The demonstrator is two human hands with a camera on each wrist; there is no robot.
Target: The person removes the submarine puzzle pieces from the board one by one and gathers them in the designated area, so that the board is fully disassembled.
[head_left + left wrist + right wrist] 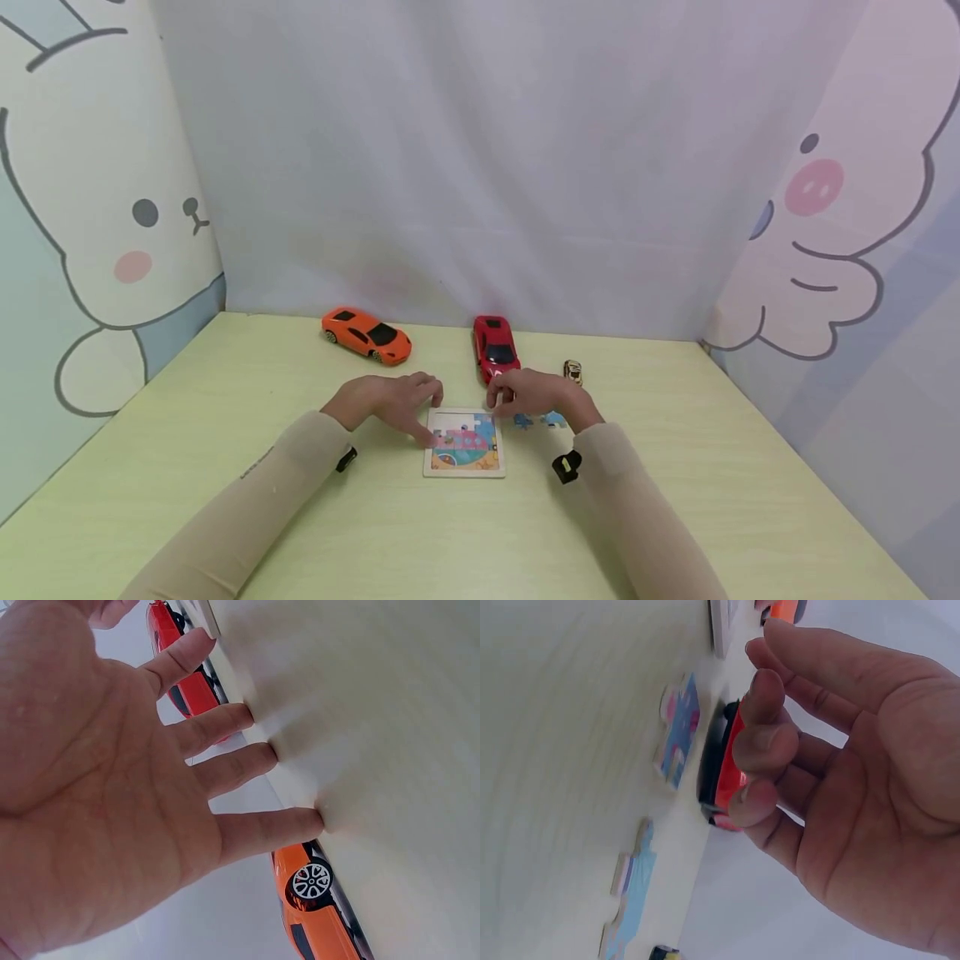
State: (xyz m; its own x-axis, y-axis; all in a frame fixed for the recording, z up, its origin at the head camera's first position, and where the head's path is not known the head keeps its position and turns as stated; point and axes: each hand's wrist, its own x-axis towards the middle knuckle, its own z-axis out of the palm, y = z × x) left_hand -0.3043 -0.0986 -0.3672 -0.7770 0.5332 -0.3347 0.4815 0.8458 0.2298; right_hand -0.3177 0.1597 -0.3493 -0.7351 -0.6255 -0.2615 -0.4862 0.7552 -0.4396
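A small jigsaw puzzle in a pale frame lies on the table, partly filled with a pink and blue picture and with a white gap at its upper left. My left hand is at the frame's left side, thumb by the edge; in the left wrist view its fingers are spread and several fingertips touch the table. Over the upper right corner hovers my right hand, fingers loosely bent, with nothing seen between them in the right wrist view. Loose blue puzzle pieces lie just right of the frame.
Behind the hands stand an orange toy car at left and a red toy car in the middle, close to the right hand. A small gold toy car sits further right. A pale curtain borders the table's back edge.
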